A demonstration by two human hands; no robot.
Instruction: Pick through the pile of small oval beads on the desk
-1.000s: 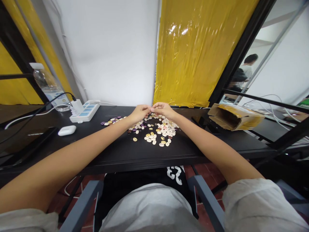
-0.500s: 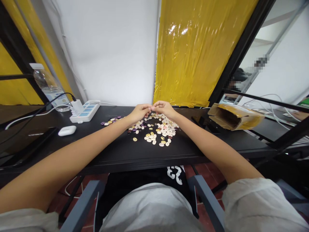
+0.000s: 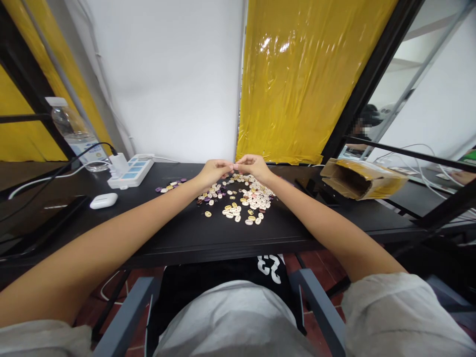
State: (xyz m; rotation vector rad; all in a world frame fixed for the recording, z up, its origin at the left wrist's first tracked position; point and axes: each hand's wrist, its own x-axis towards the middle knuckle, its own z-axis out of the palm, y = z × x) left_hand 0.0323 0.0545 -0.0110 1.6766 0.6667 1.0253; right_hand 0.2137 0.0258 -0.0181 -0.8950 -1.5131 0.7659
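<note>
Many small oval button-like pieces (image 3: pixel 258 194), cream, yellow, purple and brown, lie spread on the black table (image 3: pixel 178 233). Above their far edge my left hand (image 3: pixel 216 172) has its fingers pinched, with the fingertips meeting those of my right hand (image 3: pixel 253 166). My right hand is also closed at the fingertips. Whatever sits between the two sets of fingertips is too small to make out. A single yellowish piece (image 3: pixel 208 214) lies apart, nearer the table's front edge.
A white earphone case (image 3: pixel 103 201), a power strip (image 3: pixel 132 171) with cables and a plastic bottle (image 3: pixel 78 134) are on the left. An open cardboard box (image 3: pixel 362 179) and a dark phone (image 3: pixel 310 187) lie on the right. Behind the frame a person (image 3: pixel 366 121) is partly visible.
Both hands have stayed in nearly the same place, fingertips still together, with only slight finger movement. The scattered pieces look unchanged.
</note>
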